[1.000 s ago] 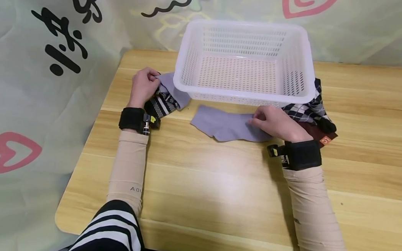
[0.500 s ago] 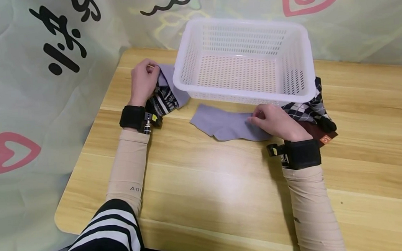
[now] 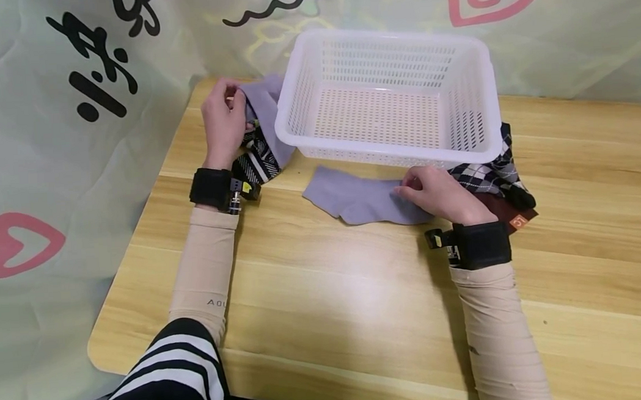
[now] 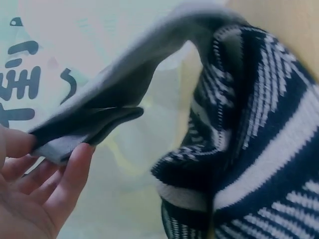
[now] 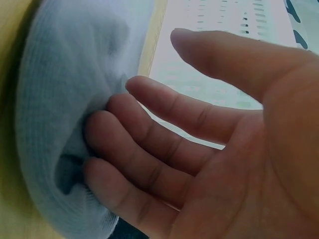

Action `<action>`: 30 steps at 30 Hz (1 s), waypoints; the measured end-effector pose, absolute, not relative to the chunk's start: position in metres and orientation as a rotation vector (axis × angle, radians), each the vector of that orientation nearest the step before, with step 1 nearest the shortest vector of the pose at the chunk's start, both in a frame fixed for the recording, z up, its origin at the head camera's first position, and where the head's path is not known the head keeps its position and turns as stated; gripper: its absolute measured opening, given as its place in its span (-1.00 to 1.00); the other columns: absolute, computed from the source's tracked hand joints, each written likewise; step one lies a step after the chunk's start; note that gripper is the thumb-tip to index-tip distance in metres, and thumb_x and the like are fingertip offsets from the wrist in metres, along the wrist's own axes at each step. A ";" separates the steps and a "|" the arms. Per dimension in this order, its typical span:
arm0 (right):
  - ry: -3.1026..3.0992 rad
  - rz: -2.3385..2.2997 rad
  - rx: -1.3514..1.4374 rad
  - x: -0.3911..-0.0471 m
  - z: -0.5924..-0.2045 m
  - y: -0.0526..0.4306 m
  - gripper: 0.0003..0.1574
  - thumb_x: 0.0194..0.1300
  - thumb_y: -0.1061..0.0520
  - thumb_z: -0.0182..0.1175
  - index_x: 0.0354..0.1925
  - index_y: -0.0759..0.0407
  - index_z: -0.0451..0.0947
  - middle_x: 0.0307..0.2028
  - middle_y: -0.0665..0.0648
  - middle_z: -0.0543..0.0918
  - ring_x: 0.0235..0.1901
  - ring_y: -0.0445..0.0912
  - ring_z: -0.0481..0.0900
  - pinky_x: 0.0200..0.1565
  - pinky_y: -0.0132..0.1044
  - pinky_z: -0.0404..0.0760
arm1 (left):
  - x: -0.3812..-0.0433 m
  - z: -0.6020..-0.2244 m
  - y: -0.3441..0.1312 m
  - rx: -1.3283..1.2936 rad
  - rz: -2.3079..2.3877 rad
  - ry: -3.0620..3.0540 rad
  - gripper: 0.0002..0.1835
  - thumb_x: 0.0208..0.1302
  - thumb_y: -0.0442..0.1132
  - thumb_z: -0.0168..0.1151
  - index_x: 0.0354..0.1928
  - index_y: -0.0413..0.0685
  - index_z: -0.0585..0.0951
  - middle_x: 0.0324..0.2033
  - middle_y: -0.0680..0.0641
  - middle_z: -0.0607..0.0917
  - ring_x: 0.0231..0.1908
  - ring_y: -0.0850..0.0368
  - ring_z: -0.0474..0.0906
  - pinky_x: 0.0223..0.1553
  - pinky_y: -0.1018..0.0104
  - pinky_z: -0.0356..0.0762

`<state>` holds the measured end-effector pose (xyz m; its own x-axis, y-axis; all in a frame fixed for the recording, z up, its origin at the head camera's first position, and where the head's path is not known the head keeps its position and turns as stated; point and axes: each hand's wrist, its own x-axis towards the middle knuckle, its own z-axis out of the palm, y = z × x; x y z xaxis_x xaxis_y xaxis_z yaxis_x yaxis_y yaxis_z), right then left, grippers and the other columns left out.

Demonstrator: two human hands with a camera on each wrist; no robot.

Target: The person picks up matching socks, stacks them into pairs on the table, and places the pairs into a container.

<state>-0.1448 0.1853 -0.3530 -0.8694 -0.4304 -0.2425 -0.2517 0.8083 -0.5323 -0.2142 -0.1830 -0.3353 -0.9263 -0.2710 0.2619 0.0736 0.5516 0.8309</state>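
Observation:
My left hand [image 3: 222, 123] pinches one end of a grey sock [image 3: 264, 108] and holds it lifted beside the left wall of the white basket [image 3: 492, 122]. In the left wrist view the grey sock [image 4: 119, 94] stretches from my fingers [image 4: 60, 184] over a navy-and-white striped sock [image 4: 259, 149]. That striped sock [image 3: 257, 158] lies under my left hand on the table. A second grey sock [image 3: 353, 198] lies flat in front of the basket. My right hand [image 3: 436, 196] presses its right end with bent fingers [image 5: 134, 149]; the thumb stays clear.
The basket holds nothing. A black-and-white argyle sock [image 3: 490, 174] and a dark red sock [image 3: 511, 216] lie at the basket's right front corner. The wooden table [image 3: 333, 309] stretches bare toward me. A printed cloth backdrop [image 3: 45, 119] hangs behind and to the left.
My left hand has lifted and drawn the grey sock away from me along the basket's left side. The right hand has stayed on the flat grey sock.

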 end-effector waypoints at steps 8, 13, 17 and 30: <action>2.644 -0.695 -0.519 -0.145 -0.351 0.186 -0.67 0.38 0.03 0.19 -0.19 0.32 0.60 -0.33 0.23 0.65 -0.40 -0.02 0.50 -0.35 -0.27 0.41 | -0.211 -0.320 -0.177 0.143 -1.379 -2.324 -0.74 0.49 -0.24 -0.04 0.05 -0.20 0.53 -0.10 -0.05 0.62 -0.27 0.17 0.57 -0.34 0.37 0.64; 2.643 -0.687 -0.501 -0.144 -0.350 0.186 -0.68 0.38 0.03 0.19 -0.20 0.31 0.60 -0.33 0.23 0.64 -0.39 -0.02 0.50 -0.35 -0.27 0.40 | -0.210 -0.313 -0.173 0.104 -1.294 -2.271 -0.76 0.49 -0.29 -0.03 0.02 -0.25 0.54 -0.07 -0.15 0.65 -0.15 0.17 0.58 -0.16 0.47 0.54; 2.645 -0.687 -0.501 -0.143 -0.349 0.186 -0.68 0.38 0.03 0.19 -0.21 0.30 0.60 -0.34 0.22 0.64 -0.40 -0.02 0.49 -0.35 -0.27 0.40 | -0.209 -0.305 -0.170 0.096 -1.345 -2.184 -0.79 0.48 -0.31 -0.03 -0.01 -0.21 0.55 -0.13 -0.05 0.62 -0.12 0.22 0.56 -0.07 0.48 0.48; 2.628 -0.716 -0.516 -0.140 -0.346 0.182 -0.70 0.38 0.06 0.18 -0.16 0.30 0.61 -0.27 0.26 0.68 -0.35 -0.01 0.53 -0.31 -0.27 0.44 | -0.176 -0.265 -0.148 -0.129 -1.693 -1.844 -0.77 0.40 -0.52 -0.05 -0.18 -0.15 0.58 -0.25 0.03 0.57 -0.22 0.18 0.48 -0.12 0.39 0.39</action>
<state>-0.1404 0.1821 -0.3462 -0.8657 -0.4344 -0.2489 -0.2480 0.8040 -0.5405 -0.1759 -0.1484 -0.2650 -0.8006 -0.3319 0.4988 0.4687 0.1716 0.8665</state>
